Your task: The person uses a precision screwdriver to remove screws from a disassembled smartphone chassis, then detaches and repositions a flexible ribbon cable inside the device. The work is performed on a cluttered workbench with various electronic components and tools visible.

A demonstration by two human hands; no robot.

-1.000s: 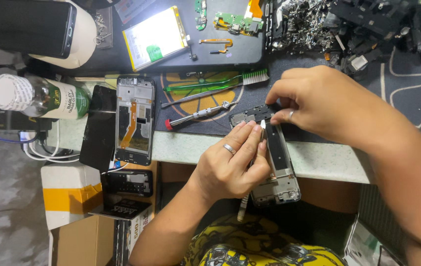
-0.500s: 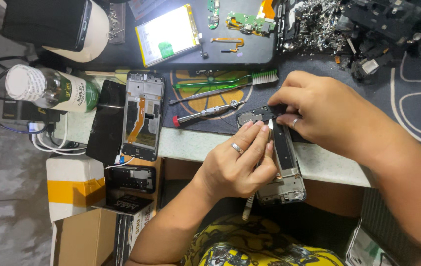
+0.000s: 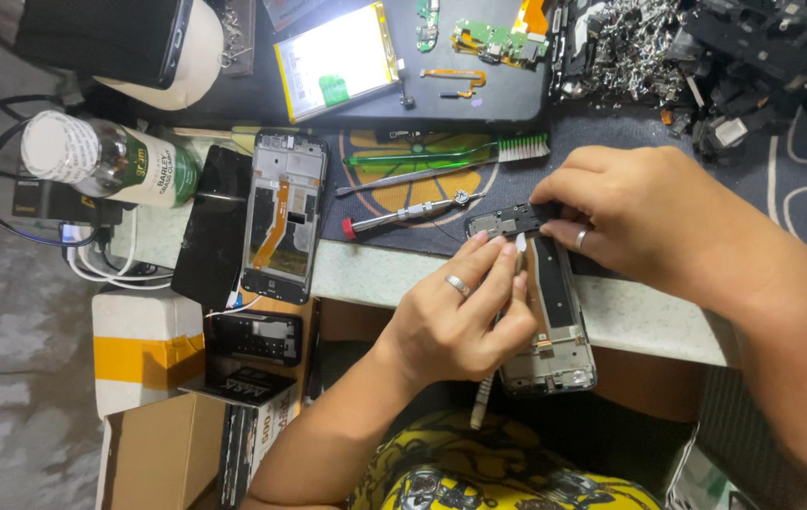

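A person bends over a cluttered repair bench, both hands on an opened phone frame (image 3: 554, 321) that lies across the bench edge, its lower end hanging past the edge toward the lap. The left hand (image 3: 455, 321), a ring on one finger, is closed around a thin white tool (image 3: 484, 401) whose tip meets the frame's top, where a small dark cover (image 3: 502, 222) sits; the tool's tail sticks out below the palm. The right hand (image 3: 635, 222), also ringed, pinches the frame's upper end with narrowed fingers, which hide that corner. To the left, a second frame (image 3: 280, 217) with an orange flex strip lies beside a black glass panel (image 3: 214, 227) and a bottle (image 3: 106, 161) on its side; its contents cannot be made out. On the dark mat (image 3: 422, 170) rest a red-tipped screwdriver (image 3: 403, 214) and a green brush (image 3: 450, 153). Farther back, a battery (image 3: 337, 61) glares under the light, near green circuit boards (image 3: 498, 40). A heap of metal parts (image 3: 630, 42) at top right is too tangled to sort, and is cut by the edge. A cardboard box (image 3: 162, 453) stands open at lower left, its inside out of sight.
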